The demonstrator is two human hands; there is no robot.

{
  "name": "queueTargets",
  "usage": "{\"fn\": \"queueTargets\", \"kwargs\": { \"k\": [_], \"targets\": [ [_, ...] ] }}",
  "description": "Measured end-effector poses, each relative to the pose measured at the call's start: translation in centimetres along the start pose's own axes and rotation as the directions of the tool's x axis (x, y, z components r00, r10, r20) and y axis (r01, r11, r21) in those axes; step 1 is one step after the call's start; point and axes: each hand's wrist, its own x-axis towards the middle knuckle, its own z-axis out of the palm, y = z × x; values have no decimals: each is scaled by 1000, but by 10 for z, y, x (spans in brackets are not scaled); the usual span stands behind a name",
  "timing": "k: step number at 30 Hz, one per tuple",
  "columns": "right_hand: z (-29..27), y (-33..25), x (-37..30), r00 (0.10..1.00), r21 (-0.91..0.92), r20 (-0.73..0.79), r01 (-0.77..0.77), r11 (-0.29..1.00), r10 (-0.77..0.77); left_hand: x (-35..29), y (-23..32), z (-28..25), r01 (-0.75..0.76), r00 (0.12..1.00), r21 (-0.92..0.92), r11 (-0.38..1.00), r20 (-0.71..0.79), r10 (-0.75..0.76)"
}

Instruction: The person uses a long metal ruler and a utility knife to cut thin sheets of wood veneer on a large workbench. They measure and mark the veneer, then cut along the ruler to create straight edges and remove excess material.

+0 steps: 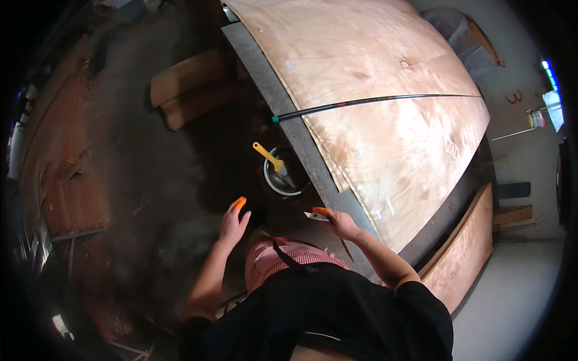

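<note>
My right hand (343, 226) is closed around a small flat tool with a pale pointed tip (316, 216), perhaps a knife or scraper blade. An orange finger cover (323, 211) sits on its fingertip. This hand is beside the near left edge of a large plywood sheet (373, 138). My left hand (232, 225) hangs in the air, thumb and fingers apart, holding nothing; it also wears an orange cover (239, 203). Ahead, between the hands, stands a round bucket (285, 194) with a yellow-handled brush (269, 156) leaning in it.
A long black tapered rod (361, 103) with a green end lies across the plywood on the table (265, 72). Bent wood pieces (186, 84) lie on the floor (144, 180) at far left. More sheets (463, 253) lean at right by the white wall (512, 289).
</note>
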Motion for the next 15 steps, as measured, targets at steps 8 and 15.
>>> {"fn": "queueTargets", "kwargs": {
  "k": [8, 15],
  "targets": [
    [-89, -22, 165, 894, -194, -449, -95, 976, -2, 262, 25, 52, -301, 926, 343, 890, -117, 358],
    [-123, 7, 268, 938, -445, -286, -310, 840, 194, 217, 42, 112, -235, 883, 211, 949, 455, 117]
  ]
}}
